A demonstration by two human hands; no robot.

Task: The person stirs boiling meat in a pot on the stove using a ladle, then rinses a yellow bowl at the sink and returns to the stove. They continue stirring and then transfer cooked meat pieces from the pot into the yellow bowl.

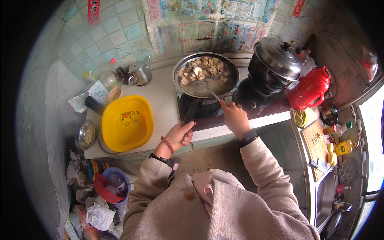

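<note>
My left hand has its grip shut tight around the black pan handle. My right hand pinches the spoon, which dips into the pan of meat chunks on the stove. A big yellow plate sits near the tabletop edge. Red strip signs and colourful paper sheets hang on the tiled wall. A red jug stands at the right.

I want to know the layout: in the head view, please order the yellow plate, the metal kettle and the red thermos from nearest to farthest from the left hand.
From the left hand:
1. Yellow plate, just to its left on the counter.
2. Metal kettle, farther back by the tiled wall.
3. Red thermos, far right, beyond the stove.
</note>
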